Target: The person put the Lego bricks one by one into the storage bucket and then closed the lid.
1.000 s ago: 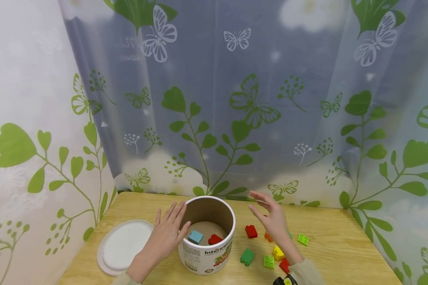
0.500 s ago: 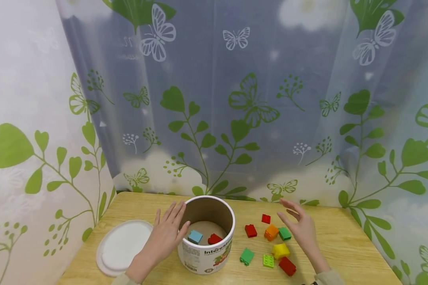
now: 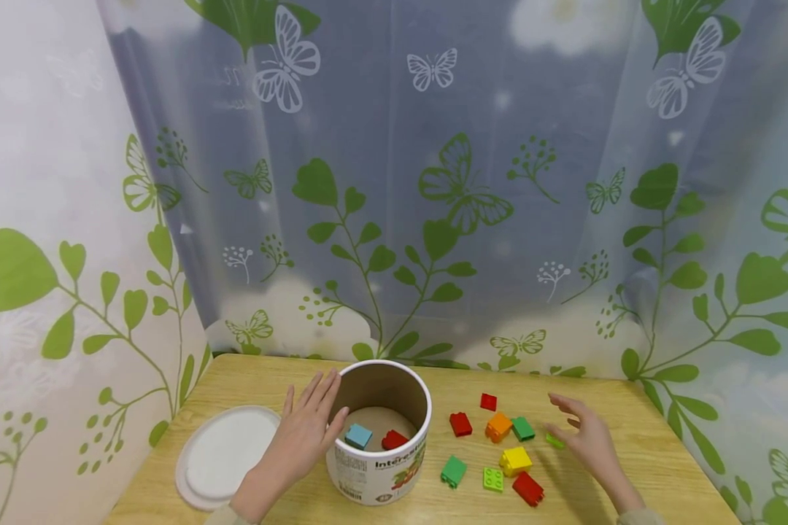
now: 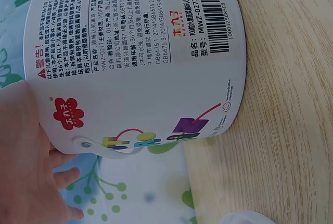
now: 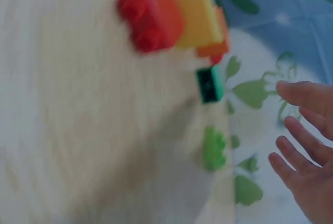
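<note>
A round cardboard tub (image 3: 379, 467) stands open on the wooden table (image 3: 657, 467), with a light blue brick (image 3: 358, 436) and a red brick (image 3: 394, 440) inside. My left hand (image 3: 305, 430) rests flat against the tub's left side (image 4: 135, 52), fingers straight. My right hand (image 3: 584, 437) hovers open, fingers spread (image 5: 304, 146), just right of a small light green brick (image 3: 554, 440) (image 5: 213, 148). Loose bricks lie between tub and hand: red (image 3: 460, 424), orange (image 3: 498, 426), dark green (image 3: 522, 428), yellow (image 3: 515, 460).
A white round lid (image 3: 219, 456) lies left of the tub. More bricks lie near the table's front: green (image 3: 454, 471), light green (image 3: 493, 478), red (image 3: 528, 488), and a small red one (image 3: 489, 402) farther back. A leaf-and-butterfly curtain (image 3: 433, 182) hangs behind the table.
My right hand has moved from beside the tub to the right and down, uncovering the bricks it hid. The left hand has stayed against the tub.
</note>
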### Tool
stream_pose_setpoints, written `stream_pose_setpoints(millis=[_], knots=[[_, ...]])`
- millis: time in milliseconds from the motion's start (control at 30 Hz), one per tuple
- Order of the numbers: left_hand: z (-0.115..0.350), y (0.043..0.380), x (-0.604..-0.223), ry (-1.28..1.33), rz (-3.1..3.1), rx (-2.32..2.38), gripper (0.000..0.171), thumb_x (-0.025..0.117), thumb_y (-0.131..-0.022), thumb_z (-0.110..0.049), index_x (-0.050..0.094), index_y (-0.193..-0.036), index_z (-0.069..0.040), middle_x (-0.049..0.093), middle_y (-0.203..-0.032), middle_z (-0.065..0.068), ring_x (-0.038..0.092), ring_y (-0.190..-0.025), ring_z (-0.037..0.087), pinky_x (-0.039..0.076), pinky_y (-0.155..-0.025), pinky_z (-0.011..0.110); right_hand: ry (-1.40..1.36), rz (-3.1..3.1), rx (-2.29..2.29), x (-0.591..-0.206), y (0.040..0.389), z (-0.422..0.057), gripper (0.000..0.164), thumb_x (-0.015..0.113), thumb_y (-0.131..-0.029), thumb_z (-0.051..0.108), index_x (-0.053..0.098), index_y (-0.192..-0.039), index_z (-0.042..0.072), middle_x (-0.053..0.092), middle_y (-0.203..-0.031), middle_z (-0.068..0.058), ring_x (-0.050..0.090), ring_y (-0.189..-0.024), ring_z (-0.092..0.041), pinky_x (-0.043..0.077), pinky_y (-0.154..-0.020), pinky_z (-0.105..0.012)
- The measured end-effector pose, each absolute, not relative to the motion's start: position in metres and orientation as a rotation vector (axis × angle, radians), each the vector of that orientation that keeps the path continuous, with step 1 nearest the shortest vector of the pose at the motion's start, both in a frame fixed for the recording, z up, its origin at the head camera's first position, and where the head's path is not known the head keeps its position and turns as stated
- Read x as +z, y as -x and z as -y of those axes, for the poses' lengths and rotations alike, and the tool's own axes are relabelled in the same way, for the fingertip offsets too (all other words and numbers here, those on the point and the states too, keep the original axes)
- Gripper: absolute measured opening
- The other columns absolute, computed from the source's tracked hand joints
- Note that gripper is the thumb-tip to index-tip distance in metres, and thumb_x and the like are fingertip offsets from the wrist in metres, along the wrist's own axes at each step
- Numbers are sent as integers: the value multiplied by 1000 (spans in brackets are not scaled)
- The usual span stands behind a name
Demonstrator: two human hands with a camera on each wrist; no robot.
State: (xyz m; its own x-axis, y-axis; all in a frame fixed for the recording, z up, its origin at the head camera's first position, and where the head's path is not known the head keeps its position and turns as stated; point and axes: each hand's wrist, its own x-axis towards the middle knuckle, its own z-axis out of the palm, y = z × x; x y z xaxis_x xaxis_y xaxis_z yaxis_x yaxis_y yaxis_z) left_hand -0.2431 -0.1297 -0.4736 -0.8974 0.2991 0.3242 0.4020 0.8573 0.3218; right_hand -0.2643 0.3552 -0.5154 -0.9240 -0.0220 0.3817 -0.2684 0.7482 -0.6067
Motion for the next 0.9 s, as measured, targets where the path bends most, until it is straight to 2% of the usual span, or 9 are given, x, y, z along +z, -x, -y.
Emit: stream_pose_setpoints(millis=[167, 533, 733, 900], knots=[[130, 242, -473, 531, 2769, -553, 63, 43, -109, -42, 36, -157, -3, 32, -164, 11, 25, -152, 34, 13, -118, 69, -238, 2737, 909, -530, 268, -368, 55, 81, -82, -1, 60, -132, -10, 62, -123, -32, 60, -112, -51, 55, -89, -57], [129, 242, -472, 530, 2772, -548, 63, 43, -109, -42, 36, -157, -3, 32, -164, 11, 24, -153, 34, 13, -118, 69, -185, 2884, 921, -544, 275, -378, 55, 84, -80, 6, 63, -128, -9, 65, -121, -31, 66, -103, -45, 55, -89, -55], [129, 242, -471, 528, 2778, -562, 63, 43, -109, -42, 36, -157, -3, 31, -164, 11, 23, -153, 34, 11, -119, 69, -149, 2922, 942, -548, 281, -380, 48, 84, -80, 5, 67, -122, -8, 68, -116, -27, 67, -102, -39, 55, -88, -53], [129, 243, -472, 523, 2780, -543, 62, 44, -109, -41, 36, -157, -3, 32, -164, 11, 24, -153, 34, 12, -118, 69, -105, 2957, 903, -549, 285, -379, 37, 83, -79, 1, 73, -115, -3, 72, -106, -18, 66, -94, -30, 55, -81, -47]])
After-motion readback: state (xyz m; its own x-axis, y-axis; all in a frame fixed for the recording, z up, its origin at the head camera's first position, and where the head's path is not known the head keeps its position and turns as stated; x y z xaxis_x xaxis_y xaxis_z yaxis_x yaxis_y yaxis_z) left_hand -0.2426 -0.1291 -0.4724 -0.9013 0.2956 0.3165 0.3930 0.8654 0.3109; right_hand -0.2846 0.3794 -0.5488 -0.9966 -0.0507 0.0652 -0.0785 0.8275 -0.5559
